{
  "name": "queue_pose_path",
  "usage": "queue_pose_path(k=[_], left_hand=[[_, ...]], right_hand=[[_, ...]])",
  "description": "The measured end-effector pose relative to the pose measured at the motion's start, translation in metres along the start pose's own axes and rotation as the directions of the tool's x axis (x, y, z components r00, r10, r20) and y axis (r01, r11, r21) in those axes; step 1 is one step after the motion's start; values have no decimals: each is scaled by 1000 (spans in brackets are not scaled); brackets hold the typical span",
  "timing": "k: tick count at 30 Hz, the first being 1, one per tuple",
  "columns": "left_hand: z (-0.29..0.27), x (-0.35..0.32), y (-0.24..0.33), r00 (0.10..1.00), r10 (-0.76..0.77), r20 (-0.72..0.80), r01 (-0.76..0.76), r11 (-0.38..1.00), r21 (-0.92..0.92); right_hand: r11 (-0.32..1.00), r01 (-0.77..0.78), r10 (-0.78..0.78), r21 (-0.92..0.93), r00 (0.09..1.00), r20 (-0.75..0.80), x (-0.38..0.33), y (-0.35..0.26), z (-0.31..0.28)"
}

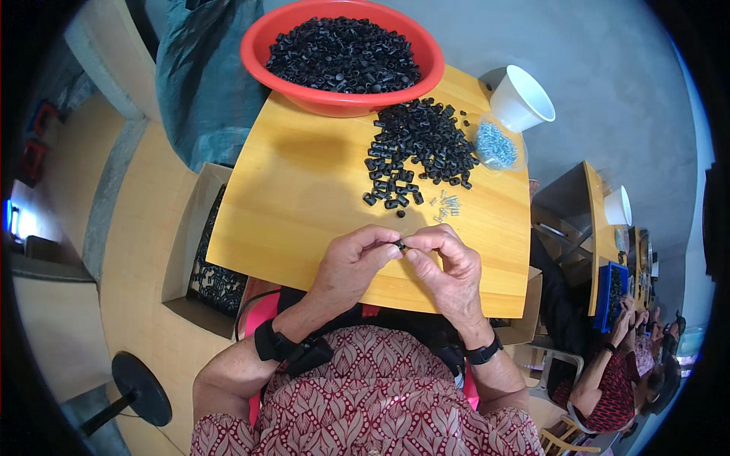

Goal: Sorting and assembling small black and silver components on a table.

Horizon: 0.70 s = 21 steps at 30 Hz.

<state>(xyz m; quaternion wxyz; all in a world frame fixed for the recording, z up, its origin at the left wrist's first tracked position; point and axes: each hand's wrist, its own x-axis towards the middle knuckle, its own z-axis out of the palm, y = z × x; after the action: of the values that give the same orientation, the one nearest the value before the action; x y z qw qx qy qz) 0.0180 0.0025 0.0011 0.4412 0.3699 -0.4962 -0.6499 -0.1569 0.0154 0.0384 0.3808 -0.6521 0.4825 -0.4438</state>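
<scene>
My left hand (351,264) and my right hand (450,267) meet above the near part of the table, thumbs and forefingers pinched together. Between the fingertips is a small black plastic piece (400,245), mostly covered by them, so its exact kind does not show. Just beyond lies a single small black round piece (401,214). A pile of small black plastic parts (426,140) spreads over the far right of the table. Beside its near edge lie several thin silvery metal pieces (450,205), perhaps springs or pins. More of these fill a clear bowl (522,161) at the right edge.
A red basin (334,104) heaped with black parts stands at the table's far edge. A white tub (525,99) leans near the bowl. A cardboard box (182,251) of black parts sits left of the table. At right, another person (608,380) works beside a blue tray (605,323).
</scene>
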Motion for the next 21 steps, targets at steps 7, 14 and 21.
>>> queue_pose_path(k=[7,14,21], left_hand=[[0,1,-2,998,53,16,-54,997,61],[-1,1,-8,1000,27,14,-28,997,69],[-1,1,-4,999,36,10,-37,996,81]], right_hand=[[986,56,-69,-157,995,-76,2,-6,5],[975,60,-74,-212,995,-59,-1,-5,7],[980,68,-84,-189,993,-81,-2,-5,7]])
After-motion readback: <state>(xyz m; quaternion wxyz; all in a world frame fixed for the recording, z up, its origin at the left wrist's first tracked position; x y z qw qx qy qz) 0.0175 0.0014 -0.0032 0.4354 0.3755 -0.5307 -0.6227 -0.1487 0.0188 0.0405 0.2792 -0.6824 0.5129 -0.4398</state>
